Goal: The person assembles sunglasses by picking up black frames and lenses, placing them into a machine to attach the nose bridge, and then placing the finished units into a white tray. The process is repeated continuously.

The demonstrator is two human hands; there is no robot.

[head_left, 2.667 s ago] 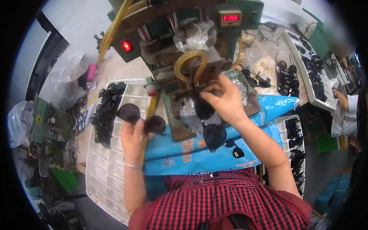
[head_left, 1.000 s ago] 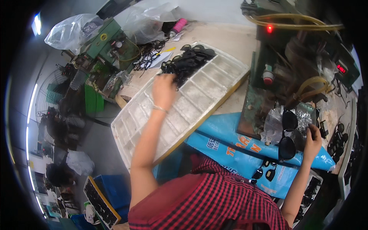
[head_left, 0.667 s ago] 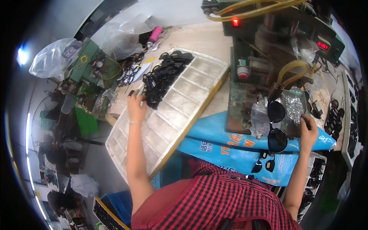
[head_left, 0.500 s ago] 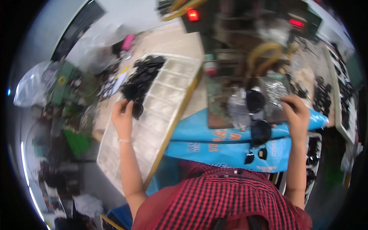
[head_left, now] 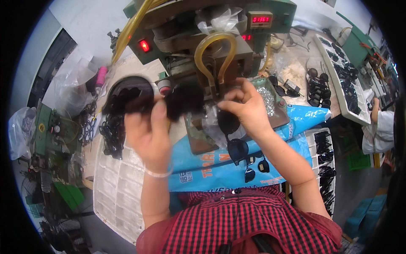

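Observation:
Raised over the white divided tray (head_left: 114, 182), my left hand (head_left: 150, 137) grips dark sunglasses (head_left: 182, 101) by their edge; motion smears them. At the machine (head_left: 173, 57), the thumb and fingers of my right hand (head_left: 249, 108) are closed close to its work point, and whatever they may hold is too small to make out. Just below these fingertips, another pair of sunglasses (head_left: 237, 149) lies with one dark lens over the machine's plate and one over the blue plastic sheet (head_left: 203, 163). Small shiny metal pieces (head_left: 266, 100) fill a green holder beside my right wrist.
Black eyewear (head_left: 112, 139) is piled in the tray at left. More sunglasses (head_left: 318, 89) lie on the table at right, near a long white tray (head_left: 355, 112) of eyewear. Another tray (head_left: 313, 169) stands beside my right forearm. Another person's sleeve (head_left: 376, 131) shows far right.
My left hand has lifted from the tray and moved right, bringing dark sunglasses toward the machine. My right hand has moved left from beside the metal pieces to the machine's work point. The view has shifted.

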